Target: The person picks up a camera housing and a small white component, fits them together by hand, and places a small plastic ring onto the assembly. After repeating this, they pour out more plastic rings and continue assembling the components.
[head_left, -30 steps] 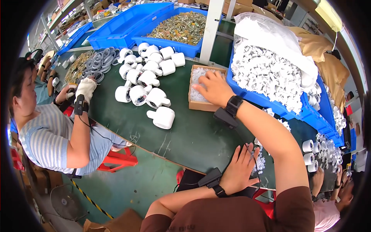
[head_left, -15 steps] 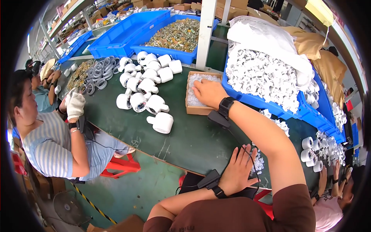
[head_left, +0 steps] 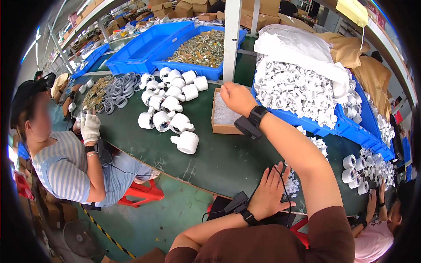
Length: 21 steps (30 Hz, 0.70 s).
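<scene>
My right hand point(head_left: 239, 101) is closed in a loose fist over the far right part of a small cardboard box point(head_left: 228, 129). Small clear plastic pieces point(head_left: 223, 113) fill that box, and whatever the curled fingers hold is hidden. Near the table's front edge my left hand point(head_left: 268, 198) lies flat with its fingers spread, holding nothing. Just right of it is a little heap of clear plastic pieces point(head_left: 292, 185). Left of the box, several white round housings with short stems point(head_left: 187, 141) stand grouped on the green table point(head_left: 210, 162).
A blue crate point(head_left: 302, 122) heaped with white plastic parts point(head_left: 294, 92) stands to the right. Behind are a blue tray of small metal parts point(head_left: 197, 48) and a white post point(head_left: 231, 44). Grey rings point(head_left: 120, 90) lie near a gloved co-worker point(head_left: 66, 166). Another person works at far right.
My right hand has risen out of the clear pieces, and its fingers have curled closed. My left hand stays flat. The co-worker's gloved hand at left has shifted slightly.
</scene>
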Each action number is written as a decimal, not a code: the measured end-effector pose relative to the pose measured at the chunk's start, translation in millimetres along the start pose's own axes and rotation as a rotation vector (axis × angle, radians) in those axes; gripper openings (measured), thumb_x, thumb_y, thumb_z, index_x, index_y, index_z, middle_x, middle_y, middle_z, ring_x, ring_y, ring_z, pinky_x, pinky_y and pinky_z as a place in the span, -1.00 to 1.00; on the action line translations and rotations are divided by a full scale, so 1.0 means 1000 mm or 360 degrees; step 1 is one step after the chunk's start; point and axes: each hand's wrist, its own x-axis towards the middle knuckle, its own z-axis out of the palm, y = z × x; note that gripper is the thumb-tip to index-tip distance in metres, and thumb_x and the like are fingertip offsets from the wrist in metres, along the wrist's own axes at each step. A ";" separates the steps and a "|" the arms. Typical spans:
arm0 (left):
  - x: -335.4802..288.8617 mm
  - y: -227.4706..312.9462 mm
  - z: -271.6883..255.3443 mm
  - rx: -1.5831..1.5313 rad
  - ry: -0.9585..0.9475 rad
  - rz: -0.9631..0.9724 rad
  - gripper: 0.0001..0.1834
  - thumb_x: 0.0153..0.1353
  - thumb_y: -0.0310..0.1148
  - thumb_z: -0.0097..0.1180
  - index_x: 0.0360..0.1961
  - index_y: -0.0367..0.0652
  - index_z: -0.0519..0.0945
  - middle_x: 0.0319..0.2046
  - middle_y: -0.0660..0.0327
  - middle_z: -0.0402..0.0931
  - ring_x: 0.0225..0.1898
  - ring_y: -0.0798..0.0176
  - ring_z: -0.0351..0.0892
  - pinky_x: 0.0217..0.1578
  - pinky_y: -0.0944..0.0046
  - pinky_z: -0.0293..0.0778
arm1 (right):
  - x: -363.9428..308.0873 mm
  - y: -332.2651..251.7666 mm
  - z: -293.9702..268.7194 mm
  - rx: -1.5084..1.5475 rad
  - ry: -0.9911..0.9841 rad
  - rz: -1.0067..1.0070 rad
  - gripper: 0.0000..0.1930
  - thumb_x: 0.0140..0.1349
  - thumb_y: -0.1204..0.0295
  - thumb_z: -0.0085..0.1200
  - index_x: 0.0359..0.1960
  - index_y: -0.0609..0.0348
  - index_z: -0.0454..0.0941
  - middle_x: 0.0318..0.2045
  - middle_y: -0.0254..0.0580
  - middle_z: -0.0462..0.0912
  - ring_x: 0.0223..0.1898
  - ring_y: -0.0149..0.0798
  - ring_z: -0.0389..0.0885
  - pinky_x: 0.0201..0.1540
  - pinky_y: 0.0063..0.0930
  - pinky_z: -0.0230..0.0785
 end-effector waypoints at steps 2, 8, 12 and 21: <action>-0.001 0.001 0.000 0.0025 0.0030 -0.0002 0.26 0.18 0.41 0.05 0.53 -0.44 -0.06 0.44 -0.37 0.06 0.46 -0.25 0.14 0.47 -0.15 -0.02 | 0.005 -0.003 -0.009 0.0093 -0.0005 0.0130 -0.76 0.41 0.31 0.00 -0.33 0.24 0.52 -0.47 0.22 0.62 -0.40 0.26 0.63 -0.33 0.02 0.47; -0.001 0.003 0.004 -0.0137 0.0025 0.0017 0.29 0.12 0.38 0.18 0.51 -0.48 -0.03 0.47 -0.39 -0.02 0.46 -0.31 0.12 0.48 -0.17 -0.02 | -0.010 0.001 -0.055 0.0837 -0.0113 0.0564 -0.73 0.53 0.28 -0.07 -0.34 0.14 0.47 -0.59 -0.50 0.39 -0.58 -0.59 0.27 -0.55 -0.60 0.11; -0.001 -0.007 0.010 -0.0176 0.0095 -0.0006 0.33 0.06 0.36 0.26 0.50 -0.50 -0.03 0.46 -0.39 0.01 0.47 -0.36 0.08 0.48 -0.20 -0.02 | -0.052 -0.046 -0.125 0.1295 -0.0289 0.0938 -0.75 0.54 0.31 -0.10 -0.32 0.13 0.46 -0.55 -0.42 0.41 -0.57 -0.58 0.27 -0.55 -0.61 0.11; 0.013 0.000 -0.001 -0.0046 -0.0084 -0.0041 0.40 -0.10 0.37 0.37 0.52 -0.39 0.01 0.46 -0.27 0.08 0.48 -0.26 0.10 0.48 -0.17 0.00 | -0.259 -0.051 -0.219 0.0260 -0.0112 0.1264 -0.69 0.56 0.29 -0.12 -0.35 0.19 0.47 -0.60 -0.39 0.45 -0.59 -0.51 0.33 -0.53 -0.50 0.24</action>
